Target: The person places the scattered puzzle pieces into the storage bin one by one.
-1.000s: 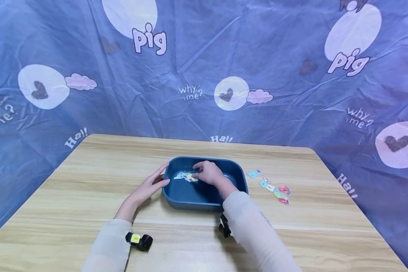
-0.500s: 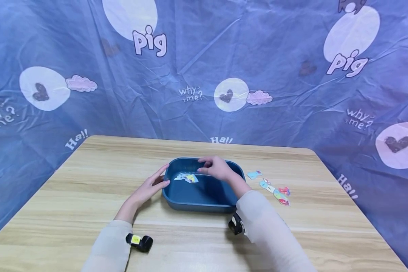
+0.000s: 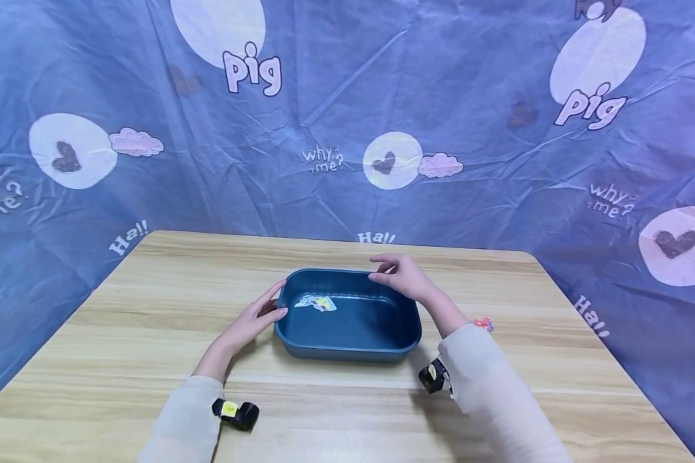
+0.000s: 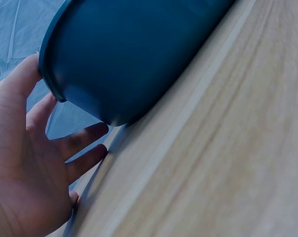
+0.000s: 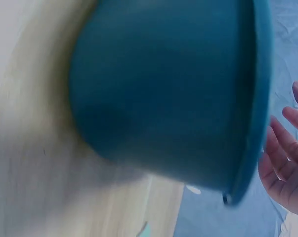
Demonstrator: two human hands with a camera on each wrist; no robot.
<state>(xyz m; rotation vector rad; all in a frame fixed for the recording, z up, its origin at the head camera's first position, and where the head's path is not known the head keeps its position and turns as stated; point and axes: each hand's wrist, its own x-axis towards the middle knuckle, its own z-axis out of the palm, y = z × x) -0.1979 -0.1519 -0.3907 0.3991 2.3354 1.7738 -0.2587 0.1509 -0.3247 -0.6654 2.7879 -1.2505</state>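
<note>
Here, the left hand rests spread fingers against the bin; the paper lies inside, just beyond those fingertips. The right hand, loosely parted and apparently empty, hovers by the opposite end. Light, steady bracing should prevent sliding.

At the lower left of the head view, a pale greyish-white sleeve is being worn, and a black camera marked with a yellow label is being carried at its cuff. At lower right, a matching sleeve is being worn, a second camera, also black, being carried there.
</note>
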